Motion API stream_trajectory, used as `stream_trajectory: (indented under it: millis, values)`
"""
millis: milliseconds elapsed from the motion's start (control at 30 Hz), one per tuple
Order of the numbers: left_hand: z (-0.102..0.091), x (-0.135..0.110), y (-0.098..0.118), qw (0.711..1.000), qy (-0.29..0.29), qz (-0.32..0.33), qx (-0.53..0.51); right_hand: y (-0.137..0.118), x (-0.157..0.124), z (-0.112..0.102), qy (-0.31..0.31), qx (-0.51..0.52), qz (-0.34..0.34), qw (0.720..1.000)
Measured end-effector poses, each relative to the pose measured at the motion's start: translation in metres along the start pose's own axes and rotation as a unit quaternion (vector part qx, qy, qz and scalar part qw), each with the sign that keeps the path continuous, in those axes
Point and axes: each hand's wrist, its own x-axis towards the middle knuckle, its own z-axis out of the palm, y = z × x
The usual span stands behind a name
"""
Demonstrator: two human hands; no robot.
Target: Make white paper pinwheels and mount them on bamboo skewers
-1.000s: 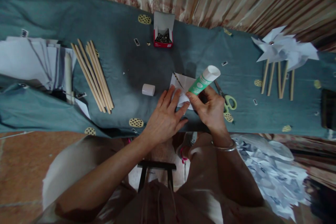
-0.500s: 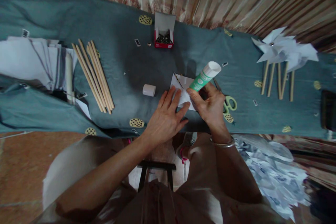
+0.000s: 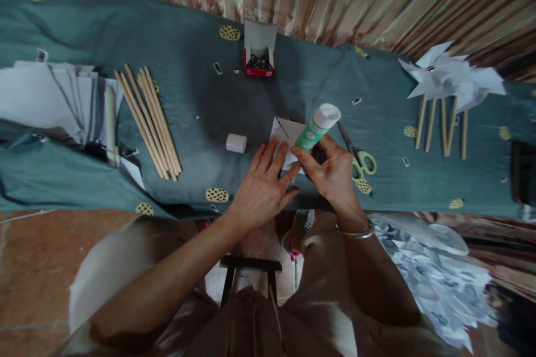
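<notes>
A small white paper piece (image 3: pixel 298 129) lies on the cloth near the table's front edge, with cut slits showing. My left hand (image 3: pixel 264 187) rests flat on its left part, fingers spread. In my right hand (image 3: pixel 333 170) a green and white glue stick (image 3: pixel 313 133) is gripped, tilted, its lower end down against the paper; the contact point is hidden by my fingers. The white glue stick cap (image 3: pixel 237 143) lies on its side to the left. Scissors with light green handles (image 3: pixel 363 165) lie just right of my right hand.
A red box of metal pins (image 3: pixel 259 64) stands open behind. Wooden sticks (image 3: pixel 148 122) and stacked white paper (image 3: pixel 46 95) lie left. White paper pinwheels (image 3: pixel 454 75) on sticks lie right. Below the table edge at right is a heap of white folded paper (image 3: pixel 435 279).
My right hand has moved slightly left with the glue stick across the paper, uncovering more of the scissors. My left hand stays in place.
</notes>
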Motion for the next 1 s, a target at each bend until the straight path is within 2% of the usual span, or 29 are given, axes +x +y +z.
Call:
stream_trajectory:
  millis: [300, 433, 500, 567, 667, 767, 900, 1000]
  values:
    - [-0.001, 0.0, 0.0, 1.0, -0.007, 0.006, 0.011, 0.001, 0.0, -0.008, 0.012, 0.007, 0.027, 1.0]
    - [-0.002, 0.0, 0.0, 1.0, -0.006, 0.01, 0.022, 0.005, 0.003, -0.004, 0.047, 0.037, 0.04, 0.997]
    - [-0.001, 0.0, -0.001, 1.0, -0.002, 0.011, 0.023, 0.007, 0.006, -0.002, 0.076, 0.093, 0.06, 0.991]
    - [0.001, 0.0, -0.002, 1.0, 0.001, 0.011, 0.022, 0.008, 0.011, 0.0, 0.11, 0.19, 0.082, 0.972]
    - [0.004, -0.002, -0.003, 1.0, 0.006, 0.014, 0.014, 0.011, 0.019, -0.001, 0.152, 0.346, 0.112, 0.919]
    - [-0.002, -0.002, -0.003, 0.999, 0.018, 0.031, -0.006, 0.014, 0.022, -0.005, 0.158, 0.424, 0.151, 0.879]
    - [-0.025, -0.003, -0.012, 0.995, 0.075, 0.063, -0.016, 0.015, 0.017, -0.013, 0.142, 0.44, 0.19, 0.866]
    - [-0.043, -0.003, -0.029, 0.992, 0.126, 0.008, 0.006, 0.015, 0.012, -0.017, 0.127, 0.452, 0.2, 0.86]
